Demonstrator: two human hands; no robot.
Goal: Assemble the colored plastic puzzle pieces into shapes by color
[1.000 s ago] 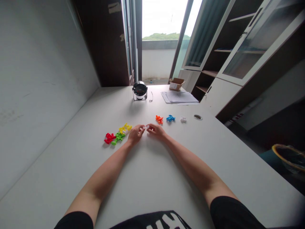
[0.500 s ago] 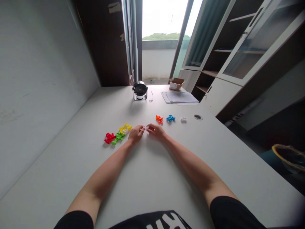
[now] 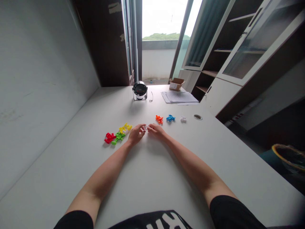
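Between my two hands, over the middle of the white table, is a small white piece (image 3: 146, 127). My right hand (image 3: 156, 130) pinches it from the right. My left hand (image 3: 136, 134) is at its left side, thumb and forefinger parted around the near end. Left of my left hand lie yellow pieces (image 3: 122, 129), with a white piece among them, then green pieces (image 3: 119, 136) and red pieces (image 3: 109, 138). Beyond my right hand are orange pieces (image 3: 159, 119), blue pieces (image 3: 170, 118) and a small white pile (image 3: 183, 119).
A round black device on a metal stand (image 3: 139, 90) is at the back of the table (image 3: 152, 178), beside a thin cord (image 3: 151, 96). Papers (image 3: 181, 97) and an open cardboard box (image 3: 176, 84) stand back right. A round cable hole (image 3: 197, 117) lies at the right.
The thumb and forefinger of my left hand have spread apart at the white piece. My right hand has barely moved. The coloured piles lie as before.
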